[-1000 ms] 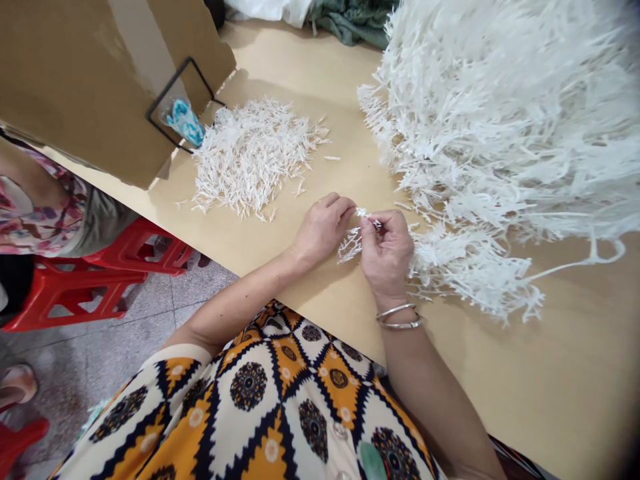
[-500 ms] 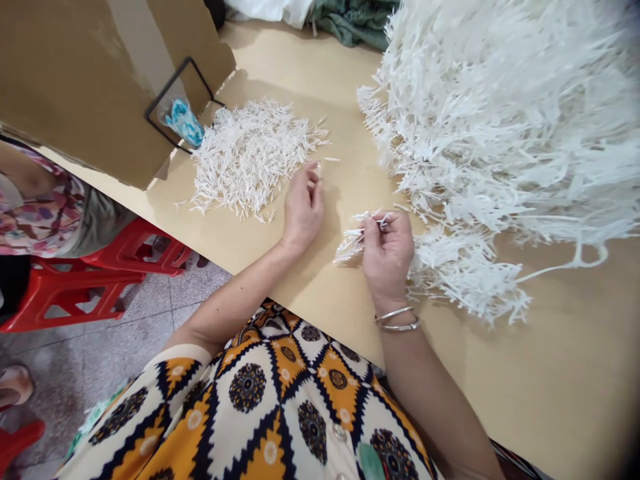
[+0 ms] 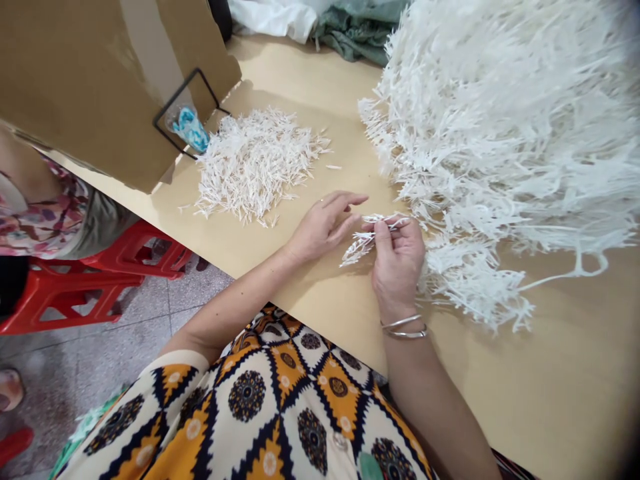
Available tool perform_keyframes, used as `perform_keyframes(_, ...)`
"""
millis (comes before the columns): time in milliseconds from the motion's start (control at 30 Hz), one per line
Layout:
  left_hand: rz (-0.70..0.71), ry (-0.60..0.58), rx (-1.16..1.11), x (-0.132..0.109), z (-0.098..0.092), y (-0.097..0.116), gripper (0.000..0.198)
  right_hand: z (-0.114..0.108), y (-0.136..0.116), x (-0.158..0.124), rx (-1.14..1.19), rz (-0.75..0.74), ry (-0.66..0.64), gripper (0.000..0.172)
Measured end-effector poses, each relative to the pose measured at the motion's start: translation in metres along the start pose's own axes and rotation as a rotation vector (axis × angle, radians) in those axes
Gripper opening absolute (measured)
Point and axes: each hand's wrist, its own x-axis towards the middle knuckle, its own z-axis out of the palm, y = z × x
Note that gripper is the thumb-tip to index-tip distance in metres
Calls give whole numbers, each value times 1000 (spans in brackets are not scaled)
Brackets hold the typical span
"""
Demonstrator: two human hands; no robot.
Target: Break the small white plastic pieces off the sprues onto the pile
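Note:
My right hand (image 3: 399, 257) is closed on a small bunch of white branched plastic pieces (image 3: 361, 247), its thumb and fingers pinching them. Just left of that bunch, my left hand (image 3: 327, 223) is open, fingers stretched toward it, with nothing seen in them. Beyond my left hand lies a low heap of short white slivers (image 3: 260, 163). Right behind my right hand is a smaller clump of branched white pieces (image 3: 473, 280), and a tall mound of the same stringy white pieces (image 3: 510, 127) rises at the right.
A cardboard box (image 3: 90, 87) stands at the table's left, with a black wire frame (image 3: 167, 120) and a blue-and-white bundle in clear plastic (image 3: 191, 130) against it. Green cloth (image 3: 357, 30) lies at the back. Red stools (image 3: 80, 287) and another person's arm (image 3: 23, 160) are at the left.
My left hand has moved right, from beside the sliver heap to near the bunch, and its fingers have opened out. My right hand keeps its hold, shifting slightly right.

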Motion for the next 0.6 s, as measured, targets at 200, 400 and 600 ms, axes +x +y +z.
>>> perform_keyframes(200,-4,-111,113,1,4,-4,24,0,1,-1,-27,1,-51,16)
perform_keyframes(400,-101,3,193,1,5,-3,17,-5,-8,-8,-175,-12,-240,13)
perform_keyframes(600,-293,368,155,2,3,-19,18,-1,-7,-12,-229,-19,-238,16)
